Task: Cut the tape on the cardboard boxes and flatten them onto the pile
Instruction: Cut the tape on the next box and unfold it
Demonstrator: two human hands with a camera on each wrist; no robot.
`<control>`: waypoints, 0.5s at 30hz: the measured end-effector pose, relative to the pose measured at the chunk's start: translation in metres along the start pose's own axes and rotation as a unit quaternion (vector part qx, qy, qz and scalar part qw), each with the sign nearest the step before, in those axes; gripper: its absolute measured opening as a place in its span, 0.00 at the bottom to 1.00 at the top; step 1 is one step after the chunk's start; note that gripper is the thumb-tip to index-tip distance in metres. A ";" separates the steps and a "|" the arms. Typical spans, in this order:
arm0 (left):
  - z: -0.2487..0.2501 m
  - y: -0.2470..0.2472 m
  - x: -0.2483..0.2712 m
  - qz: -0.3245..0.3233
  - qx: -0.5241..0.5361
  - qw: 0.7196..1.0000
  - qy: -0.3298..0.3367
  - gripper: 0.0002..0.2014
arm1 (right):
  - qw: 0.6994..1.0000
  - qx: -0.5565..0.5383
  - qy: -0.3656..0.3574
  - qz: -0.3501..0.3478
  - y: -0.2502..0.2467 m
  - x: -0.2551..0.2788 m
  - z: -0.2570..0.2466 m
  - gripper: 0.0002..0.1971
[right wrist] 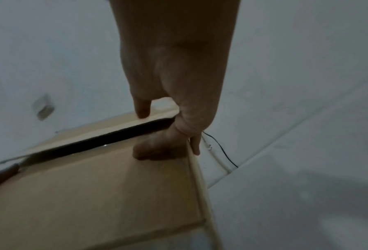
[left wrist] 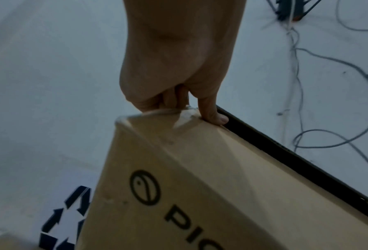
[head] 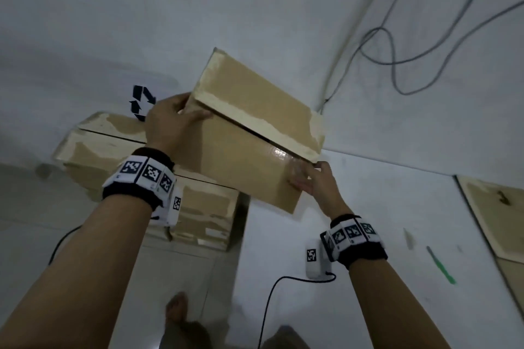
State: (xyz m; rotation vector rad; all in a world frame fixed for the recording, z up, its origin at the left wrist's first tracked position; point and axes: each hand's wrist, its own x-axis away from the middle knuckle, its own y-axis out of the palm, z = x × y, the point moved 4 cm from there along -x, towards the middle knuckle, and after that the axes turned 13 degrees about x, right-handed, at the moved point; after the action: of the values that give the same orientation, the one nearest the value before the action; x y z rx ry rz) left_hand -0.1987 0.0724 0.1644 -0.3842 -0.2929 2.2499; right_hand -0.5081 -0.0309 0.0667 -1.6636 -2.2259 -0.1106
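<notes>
A brown cardboard box (head: 243, 150) is held tilted in the air in front of me, with both hands on it. A dark slit runs between its top flaps, which have pale tape residue along their edges. My left hand (head: 184, 113) grips the left end, thumb on the flap edge and fingers curled round the corner (left wrist: 178, 104). My right hand (head: 307, 178) grips the near right corner, thumb lying on the top face (right wrist: 157, 150) and fingers down the side. The box (left wrist: 200, 169) carries black print on its side. From the right wrist, the box (right wrist: 93, 194) fills the lower left.
A stack of taped cardboard boxes (head: 113, 144) stands below to the left, by a recycling symbol (head: 141, 102). Flattened cardboard (head: 493, 215) lies at the right edge. A green cutter (head: 441, 265) lies on the white surface. Cables (head: 397, 45) trail across the floor behind.
</notes>
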 end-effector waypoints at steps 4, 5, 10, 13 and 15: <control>0.029 0.049 0.041 -0.025 -0.012 1.000 0.006 0.26 | 0.985 -0.167 -0.007 0.045 -0.063 0.026 -0.002 0.31; 0.035 0.062 0.051 -0.042 -0.018 0.999 0.003 0.25 | 0.984 -0.167 -0.011 0.062 -0.082 0.029 -0.001 0.28; 0.057 0.133 0.089 -0.128 0.048 0.986 -0.092 0.32 | 0.987 -0.093 -0.029 0.128 -0.168 0.044 0.014 0.12; 0.063 0.171 0.098 -0.159 0.141 0.957 -0.197 0.49 | 0.983 -0.074 -0.059 0.159 -0.203 0.059 0.025 0.11; 0.068 0.195 0.105 -0.202 0.215 0.912 -0.284 0.58 | 0.976 -0.058 -0.098 0.186 -0.220 0.071 0.034 0.08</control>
State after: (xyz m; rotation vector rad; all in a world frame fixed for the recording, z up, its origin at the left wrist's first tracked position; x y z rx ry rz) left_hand -0.4241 0.0217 0.1443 0.5329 -0.1438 1.8927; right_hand -0.7409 -0.0236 0.0916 -2.2111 -2.0274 0.0208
